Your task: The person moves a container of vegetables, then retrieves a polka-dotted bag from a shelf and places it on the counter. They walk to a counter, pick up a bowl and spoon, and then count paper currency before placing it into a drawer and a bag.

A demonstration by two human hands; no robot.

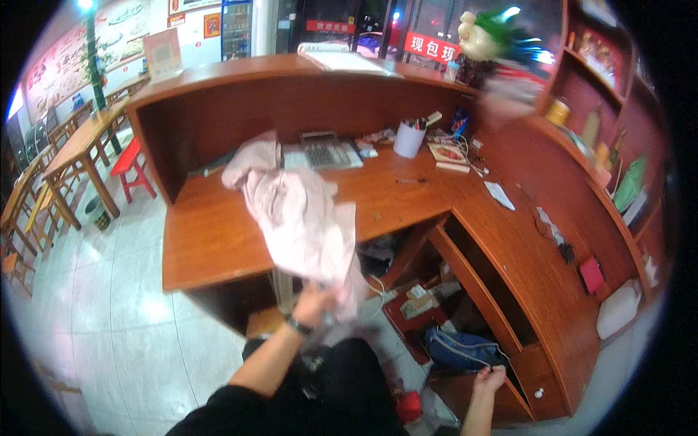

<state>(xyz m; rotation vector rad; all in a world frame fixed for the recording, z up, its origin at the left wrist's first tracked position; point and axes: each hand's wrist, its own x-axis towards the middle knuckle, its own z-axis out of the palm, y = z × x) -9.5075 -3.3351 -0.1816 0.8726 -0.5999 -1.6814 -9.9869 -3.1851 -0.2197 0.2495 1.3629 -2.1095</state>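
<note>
A pale pink garment [305,212] lies over the wooden counter desk [212,234] and hangs off its front edge. My left hand [316,305], with a dark band on the wrist, grips the garment's lower end. Down at the right, my right hand [491,377] has its fingers closed at the edge of an open lower compartment, by a cord of a dark blue bag [461,347]. Whether it pinches the cord or the compartment's door is too small to tell.
On the desk are a calculator [327,152], a white pen cup [409,139], a pen [411,181] and a white pouch [619,309]. An open drawer slot [491,278] is above the compartment. Wooden tables [90,144] and a red stool [131,166] stand at left.
</note>
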